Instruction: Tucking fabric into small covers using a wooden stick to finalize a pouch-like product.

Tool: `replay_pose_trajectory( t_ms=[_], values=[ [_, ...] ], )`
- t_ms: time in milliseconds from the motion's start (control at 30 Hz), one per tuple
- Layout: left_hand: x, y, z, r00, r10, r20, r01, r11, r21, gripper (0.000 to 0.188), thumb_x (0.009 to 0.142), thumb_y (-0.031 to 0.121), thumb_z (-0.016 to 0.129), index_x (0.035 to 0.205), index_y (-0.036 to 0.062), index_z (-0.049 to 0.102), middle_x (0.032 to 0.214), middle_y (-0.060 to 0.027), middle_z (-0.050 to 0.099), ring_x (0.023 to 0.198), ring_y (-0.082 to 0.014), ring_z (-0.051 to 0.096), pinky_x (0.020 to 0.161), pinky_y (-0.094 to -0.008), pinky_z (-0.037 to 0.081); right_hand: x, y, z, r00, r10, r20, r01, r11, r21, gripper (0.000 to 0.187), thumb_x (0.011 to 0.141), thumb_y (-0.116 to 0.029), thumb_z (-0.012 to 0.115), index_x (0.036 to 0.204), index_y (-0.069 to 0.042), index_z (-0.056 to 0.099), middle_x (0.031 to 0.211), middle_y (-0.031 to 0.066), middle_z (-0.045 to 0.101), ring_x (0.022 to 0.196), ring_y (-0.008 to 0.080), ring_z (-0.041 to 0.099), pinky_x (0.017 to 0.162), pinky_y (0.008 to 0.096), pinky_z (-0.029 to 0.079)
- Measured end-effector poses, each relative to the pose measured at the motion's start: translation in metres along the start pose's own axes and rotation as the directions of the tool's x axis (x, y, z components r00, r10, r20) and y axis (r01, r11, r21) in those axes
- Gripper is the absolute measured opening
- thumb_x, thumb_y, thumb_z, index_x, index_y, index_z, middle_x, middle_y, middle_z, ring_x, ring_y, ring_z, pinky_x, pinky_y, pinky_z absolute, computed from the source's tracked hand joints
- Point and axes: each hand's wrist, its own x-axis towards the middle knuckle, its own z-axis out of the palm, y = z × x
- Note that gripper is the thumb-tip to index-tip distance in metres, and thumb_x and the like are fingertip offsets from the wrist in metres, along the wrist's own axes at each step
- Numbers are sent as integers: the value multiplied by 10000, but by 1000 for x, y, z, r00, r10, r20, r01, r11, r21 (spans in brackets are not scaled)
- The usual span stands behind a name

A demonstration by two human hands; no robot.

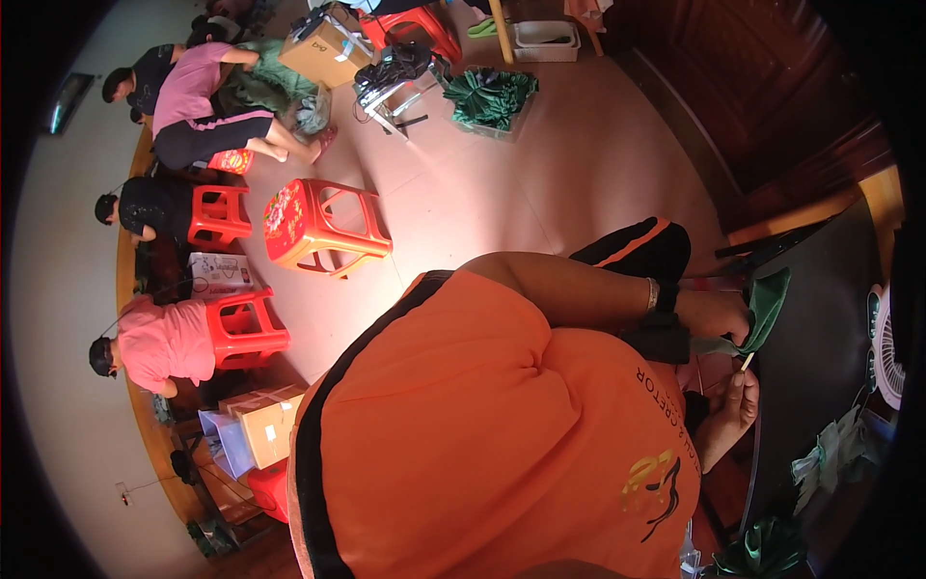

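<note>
My left hand (716,315), with a bracelet and a dark band at its wrist, is closed on a dark green piece of fabric (769,304). The fabric stands up beyond my fingers at the edge of a dark table (815,318). Just below it, my right hand (735,413) pinches a thin pale stick (748,362) between thumb and fingertips. The stick's upper end reaches the fabric's lower edge; I cannot tell whether it goes inside. My orange shirt (463,415) fills the middle of the view.
A pale fan (887,347) and grey-green fabric strips (828,455) are on the table side. Dark green fabric (762,550) lies at the lower right. Red stools (328,227), a bin of green fabric (490,99) and cardboard boxes (323,48) stand around. Several people sit at the left.
</note>
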Motion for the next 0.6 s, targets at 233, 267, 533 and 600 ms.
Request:
replay_pose_trajectory(
  t_ms=[233, 267, 533, 600],
  values=[
    [-2, 4, -5, 1000, -12, 5, 12, 999, 39, 146, 652, 121, 655, 740, 13, 610, 714, -134, 599, 696, -300, 598, 595, -368, 453, 2, 1, 2, 1000, -13, 20, 14, 1000, -16, 113, 900, -153, 573, 948, -58, 612, 611, -53, 465, 485, -1, 327, 433, 154, 220],
    [-3, 2, -3, 1000, -12, 3, 12, 999, 39, 146, 652, 121, 655, 740, 13, 610, 714, -134, 599, 696, -300, 598, 595, -368, 453, 2, 1, 2, 1000, -13, 21, 14, 1000, -17, 113, 900, -153, 573, 948, -58, 612, 611, -53, 465, 485, -1, 327, 433, 154, 220],
    [-5, 8, -1, 997, -67, 40, 65, 997, 52, 146, 711, 165, 650, 740, 26, 620, 721, -128, 609, 691, -287, 603, 599, -360, 452, -3, -4, 5, 999, 36, -21, -37, 997, -69, 108, 899, -151, 571, 955, -71, 615, 618, -71, 464, 503, -11, 333, 440, 151, 217],
    [-7, 0, 4, 999, -34, 2, 34, 999, 37, 151, 727, 175, 653, 744, 29, 621, 730, -127, 613, 698, -283, 605, 603, -359, 452, -4, 0, -1, 1000, 23, -2, -23, 998, -56, 111, 893, -163, 583, 951, -74, 617, 621, -80, 455, 510, -12, 331, 446, 151, 214]
  ],
)
